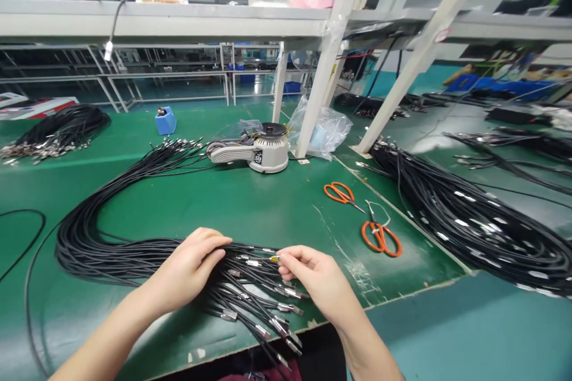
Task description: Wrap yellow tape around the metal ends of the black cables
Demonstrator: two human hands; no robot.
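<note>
A thick bundle of black cables (pixel 102 250) curves across the green bench, its metal connector ends (pixel 277 309) fanned out near the front edge. My left hand (pixel 192 268) is curled over the bundle just behind those ends, thumb and fingers drawn together on the cables. With thumb and fingertips pinched, my right hand (pixel 313 277) grips one cable end (pixel 274 258), which shows a small yellow part. The fingertips cover the rest of that end. To the right of my hands lie two pairs of orange-handled scissors (pixel 382 239), one behind the other.
A grey tape dispenser (pixel 268 152) stands behind the bundle, with a blue holder (pixel 165 121) to its left. White posts (pixel 319 65) support the shelf above. More black cables lie at the right (pixel 465 220) and far left (pixel 62 128). A clear plastic bag (pixel 328 128) sits by a post.
</note>
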